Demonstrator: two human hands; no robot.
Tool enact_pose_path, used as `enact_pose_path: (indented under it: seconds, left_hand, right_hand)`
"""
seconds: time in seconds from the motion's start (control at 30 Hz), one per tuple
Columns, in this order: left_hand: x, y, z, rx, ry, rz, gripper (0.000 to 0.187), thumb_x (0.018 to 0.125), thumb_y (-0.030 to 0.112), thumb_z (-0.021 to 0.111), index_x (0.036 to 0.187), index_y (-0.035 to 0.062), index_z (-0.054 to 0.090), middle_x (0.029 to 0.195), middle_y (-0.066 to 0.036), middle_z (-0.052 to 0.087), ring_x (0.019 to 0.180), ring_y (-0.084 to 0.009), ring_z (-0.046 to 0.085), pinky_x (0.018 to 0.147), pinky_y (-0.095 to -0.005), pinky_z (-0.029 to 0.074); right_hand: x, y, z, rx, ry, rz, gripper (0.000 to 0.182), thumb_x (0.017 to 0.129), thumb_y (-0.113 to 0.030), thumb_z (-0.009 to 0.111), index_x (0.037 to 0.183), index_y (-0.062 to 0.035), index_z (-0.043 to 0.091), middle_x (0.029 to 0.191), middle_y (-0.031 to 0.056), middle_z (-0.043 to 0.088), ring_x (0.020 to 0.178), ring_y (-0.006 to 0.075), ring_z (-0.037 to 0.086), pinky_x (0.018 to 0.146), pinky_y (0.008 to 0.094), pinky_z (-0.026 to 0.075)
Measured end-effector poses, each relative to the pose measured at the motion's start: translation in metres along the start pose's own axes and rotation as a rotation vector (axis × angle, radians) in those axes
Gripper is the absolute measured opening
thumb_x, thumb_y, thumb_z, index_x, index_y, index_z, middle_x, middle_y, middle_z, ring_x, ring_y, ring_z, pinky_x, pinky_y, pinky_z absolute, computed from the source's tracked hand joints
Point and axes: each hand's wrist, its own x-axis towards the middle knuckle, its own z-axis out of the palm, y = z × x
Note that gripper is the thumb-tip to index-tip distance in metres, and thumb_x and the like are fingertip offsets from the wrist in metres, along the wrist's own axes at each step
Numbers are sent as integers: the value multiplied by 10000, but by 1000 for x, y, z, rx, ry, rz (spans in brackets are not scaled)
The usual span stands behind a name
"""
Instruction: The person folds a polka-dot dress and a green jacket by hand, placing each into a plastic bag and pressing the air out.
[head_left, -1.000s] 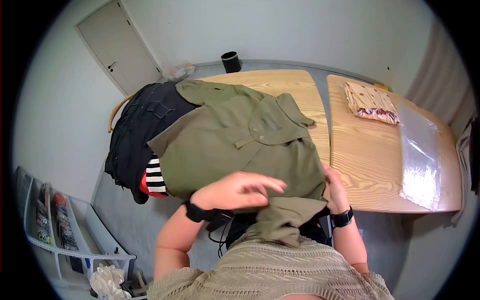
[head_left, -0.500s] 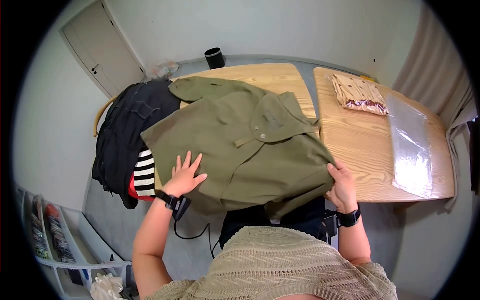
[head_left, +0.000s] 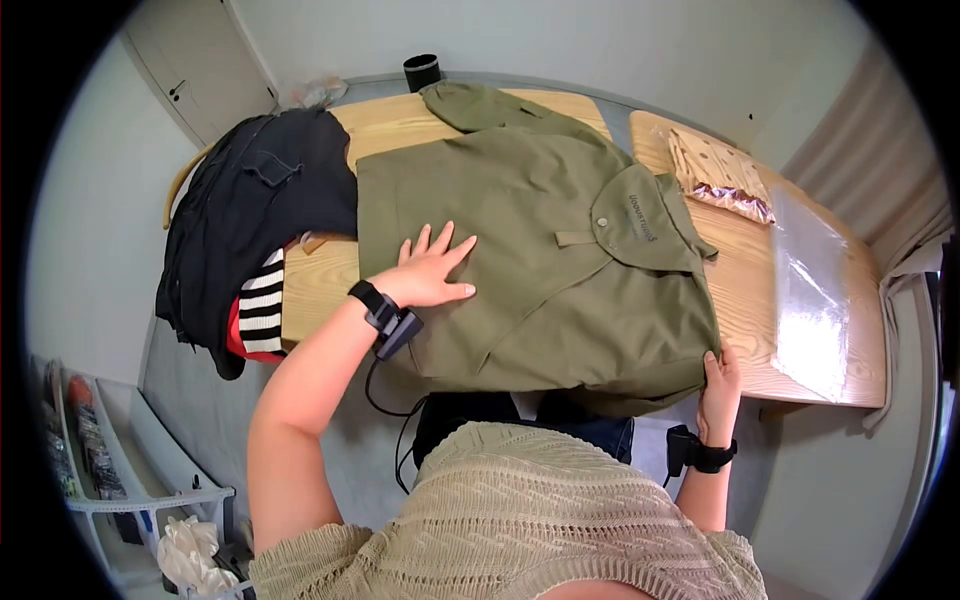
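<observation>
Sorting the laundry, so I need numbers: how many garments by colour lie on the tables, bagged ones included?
Olive green shirt: 1
Dark pile: count unclear, tallied as 1
Striped garment: 1
Beige dotted garment in bag: 1
Total: at least 4

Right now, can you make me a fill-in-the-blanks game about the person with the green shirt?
1. The left hand lies flat on the ____ shirt.
2. The right hand grips the shirt's near ____ corner.
3. The striped cloth sits under the ____ clothes pile.
4. The shirt is spread on a ____ table.

Missing words: green; right; black; wooden
</observation>
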Motion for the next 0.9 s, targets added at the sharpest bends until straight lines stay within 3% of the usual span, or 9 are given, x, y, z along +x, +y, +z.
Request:
enact_pose_path:
  seconds: [0.1,0.13,0.2,0.3,0.5,0.7,0.77,0.83,0.9]
  left_hand:
    - [-7,-35,-2,-537,174,187,641,862,395,622,1411,153,397,1492,-220,269,1408,-361,196,1119,-415,232]
    - [-15,-43,-3,-728,316,135,505,872,263,636,1323,85,494,1412,-191,413,1342,-288,356,1074,-339,316]
    - [-28,-68,-1,-599,605,45,348,839,168,635,1153,30,578,1282,-169,519,1207,-302,479,1008,-362,379]
    - [-32,-139,28,-179,868,-57,438,788,24,613,1218,42,531,1258,-189,518,1163,-357,489,986,-393,400]
    - [-26,-161,13,-27,698,-204,540,745,61,686,1258,101,525,1193,-205,514,1077,-376,521,928,-412,441]
    - [-5,-169,-9,-75,733,-66,179,787,-28,588,957,20,563,935,-148,564,903,-317,580,773,-407,479]
    - [-17,-184,-28,-586,808,-267,172,804,-32,552,971,7,550,892,-132,572,763,-245,605,670,-362,506]
    - [-41,-220,-41,-745,1146,-353,204,831,-37,507,1033,-25,536,900,-122,573,673,-179,597,600,-317,511]
    - [-75,-256,-45,-1216,1544,-341,303,850,0,515,1145,-60,489,934,-132,580,724,-169,623,624,-290,522]
  right_hand:
    - [-2,4,4,-200,37,-65,332,936,33,420,1263,79,452,1201,136,575,1103,170,543,953,268,397]
    - [-1,6,4,-278,36,-83,338,932,44,414,1267,84,441,1209,136,569,1114,170,534,962,262,386]
    - [-1,8,4,-282,32,-88,341,930,45,418,1268,83,440,1203,135,572,1109,169,537,958,262,387]
    - [1,8,3,-304,35,-93,326,924,46,432,1247,81,458,1181,131,580,1090,163,544,948,265,392]
    - [5,11,4,-343,44,-85,277,925,28,449,1194,82,490,1147,120,592,1058,155,548,926,257,398]
    - [4,13,-4,-280,53,-65,328,935,10,454,1253,90,463,1188,137,583,1062,157,554,926,262,408]
    - [5,12,-6,-278,27,-47,328,934,11,456,1253,91,464,1181,138,586,1061,154,554,927,262,411]
    - [5,11,-6,-280,25,-38,327,933,13,455,1251,90,466,1172,129,592,1055,149,554,922,260,411]
    - [7,14,-8,-252,20,-34,310,936,8,453,1234,90,475,1157,116,597,1043,143,554,916,256,410]
